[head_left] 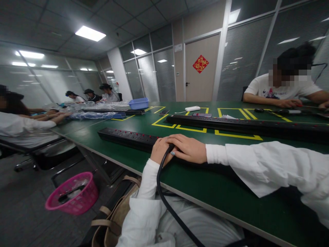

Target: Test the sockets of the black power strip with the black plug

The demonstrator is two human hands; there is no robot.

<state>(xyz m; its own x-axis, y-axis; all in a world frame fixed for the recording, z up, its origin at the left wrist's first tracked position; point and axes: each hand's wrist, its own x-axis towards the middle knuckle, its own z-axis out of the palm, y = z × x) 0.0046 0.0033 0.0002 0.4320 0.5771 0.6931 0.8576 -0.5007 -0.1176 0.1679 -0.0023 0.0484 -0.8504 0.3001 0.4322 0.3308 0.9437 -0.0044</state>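
On the green table a long black power strip [123,134] with a row of red switches lies in front of me. My left hand [160,150] is closed at the strip's near end, fingers wrapped round the black power cord [159,181]. Coming from the right, my right hand [190,148] lies partly over the left one, its fingers closed on the cord's upper end. From between both hands the cord bends down over the table edge toward my lap. The hands hide the cord's end and part of the strip.
Behind, another long black power strip [246,125] crosses yellow tape outlines. A white device [192,108] and a blue basket [138,103] stand farther back. A co-worker [285,89] sits opposite on the right; others sit left. A pink basket [74,199] is on the floor.
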